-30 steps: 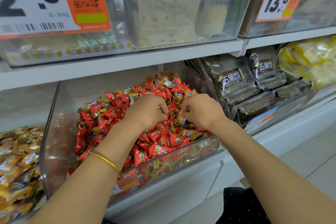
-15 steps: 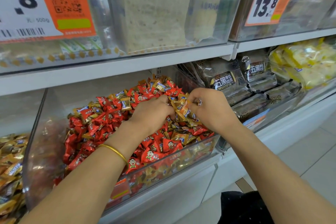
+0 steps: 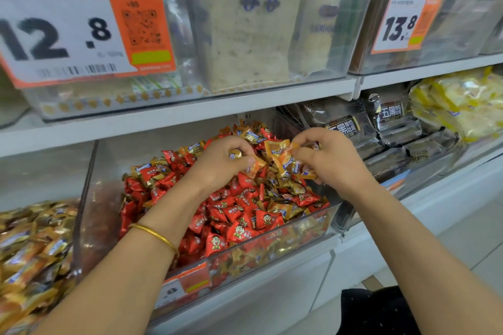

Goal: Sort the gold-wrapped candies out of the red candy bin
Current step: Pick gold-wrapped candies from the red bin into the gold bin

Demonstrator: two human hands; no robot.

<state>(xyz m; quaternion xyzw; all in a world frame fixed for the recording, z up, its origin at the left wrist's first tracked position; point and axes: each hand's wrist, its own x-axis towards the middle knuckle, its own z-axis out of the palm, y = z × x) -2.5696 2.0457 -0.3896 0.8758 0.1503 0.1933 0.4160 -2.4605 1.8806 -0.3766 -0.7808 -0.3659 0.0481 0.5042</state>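
Over the red candy bin point(image 3: 87, 187), gold-wrapped candies point(image 3: 284, 157) were pinched by the right hand point(image 3: 333, 162), hanging to its left. Another one was gripped by the left hand point(image 3: 224, 164), just beside them.

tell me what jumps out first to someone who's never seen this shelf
The heap of red candies in the clear bin at the centre catches the eye first. Over its far side, the left hand and right hand pinch gold-wrapped candies. Next comes the big orange 12.8 price tag at upper left.

Shop aisle: shelves point(image 3: 190, 114) w/ clear bulk bins point(image 3: 91, 212), orange price tags point(image 3: 81, 27), pkgd snacks point(image 3: 392, 117).
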